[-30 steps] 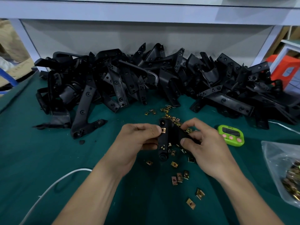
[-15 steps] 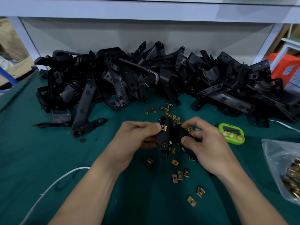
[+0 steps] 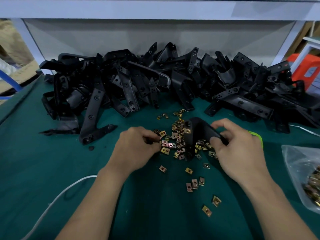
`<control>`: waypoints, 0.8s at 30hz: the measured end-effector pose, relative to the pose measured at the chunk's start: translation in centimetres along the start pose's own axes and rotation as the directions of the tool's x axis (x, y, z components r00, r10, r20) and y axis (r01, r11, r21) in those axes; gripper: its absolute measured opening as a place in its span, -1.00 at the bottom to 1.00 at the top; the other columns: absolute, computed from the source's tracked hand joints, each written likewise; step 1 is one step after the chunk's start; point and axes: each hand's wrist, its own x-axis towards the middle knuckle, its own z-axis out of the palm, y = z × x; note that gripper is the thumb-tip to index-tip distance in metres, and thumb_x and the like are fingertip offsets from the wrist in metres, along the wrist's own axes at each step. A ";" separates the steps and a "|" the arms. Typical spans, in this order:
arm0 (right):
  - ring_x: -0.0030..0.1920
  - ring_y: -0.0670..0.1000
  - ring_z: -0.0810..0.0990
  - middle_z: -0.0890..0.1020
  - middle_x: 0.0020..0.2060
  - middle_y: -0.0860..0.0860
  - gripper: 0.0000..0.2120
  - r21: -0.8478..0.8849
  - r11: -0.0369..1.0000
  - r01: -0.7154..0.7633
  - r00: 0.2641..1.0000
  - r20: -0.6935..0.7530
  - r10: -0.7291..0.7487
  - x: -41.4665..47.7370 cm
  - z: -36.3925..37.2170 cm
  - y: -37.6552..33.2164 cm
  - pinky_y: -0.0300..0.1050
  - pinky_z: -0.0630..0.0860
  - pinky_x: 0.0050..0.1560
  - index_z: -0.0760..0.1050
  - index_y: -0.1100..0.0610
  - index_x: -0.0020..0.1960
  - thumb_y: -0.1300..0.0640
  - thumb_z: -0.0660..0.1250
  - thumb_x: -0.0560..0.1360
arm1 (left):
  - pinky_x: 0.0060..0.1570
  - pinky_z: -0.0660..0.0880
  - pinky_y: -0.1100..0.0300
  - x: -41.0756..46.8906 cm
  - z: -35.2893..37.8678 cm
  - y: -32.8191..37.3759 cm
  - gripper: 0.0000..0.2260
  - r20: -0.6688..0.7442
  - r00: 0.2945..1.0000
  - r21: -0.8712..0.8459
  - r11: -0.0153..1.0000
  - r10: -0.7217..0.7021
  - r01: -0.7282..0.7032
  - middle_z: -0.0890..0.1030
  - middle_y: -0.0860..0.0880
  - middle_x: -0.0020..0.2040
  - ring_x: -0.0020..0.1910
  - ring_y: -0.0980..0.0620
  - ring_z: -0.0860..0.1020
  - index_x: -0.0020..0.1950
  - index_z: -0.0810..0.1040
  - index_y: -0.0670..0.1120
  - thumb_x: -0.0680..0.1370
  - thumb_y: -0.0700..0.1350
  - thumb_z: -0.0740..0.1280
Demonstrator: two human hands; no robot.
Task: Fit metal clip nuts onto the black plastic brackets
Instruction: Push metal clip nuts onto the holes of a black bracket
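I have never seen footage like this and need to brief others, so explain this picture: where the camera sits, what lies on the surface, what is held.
There is no machine here. A person works with bare hands, and the single camera sits on their head, looking forward and down.

The right hand grips a black bracket, which already carries one clip nut. The left hand curls into the loose clip nuts scattered on the green cloth; I cannot tell whether it has pinched one.

Behind them lies a heap of brackets. At the right edge sits a plastic bag holding more nuts, and a green timer peeks out from behind the right hand.
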 end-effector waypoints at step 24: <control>-0.11 -0.27 0.63 0.67 -0.17 -0.38 -0.62 0.336 0.910 -0.242 0.967 0.157 0.199 0.4 1.0 0.5 -0.26 0.47 -0.15 0.59 -0.36 -0.06 0.17 0.32 0.62 | -0.28 0.45 0.48 -0.8 0.4 1.8 -0.77 -0.060 0.997 -0.188 0.981 0.048 -0.058 0.68 0.22 -0.27 -0.24 0.27 0.61 -0.15 0.74 0.20 0.47 -0.17 0.49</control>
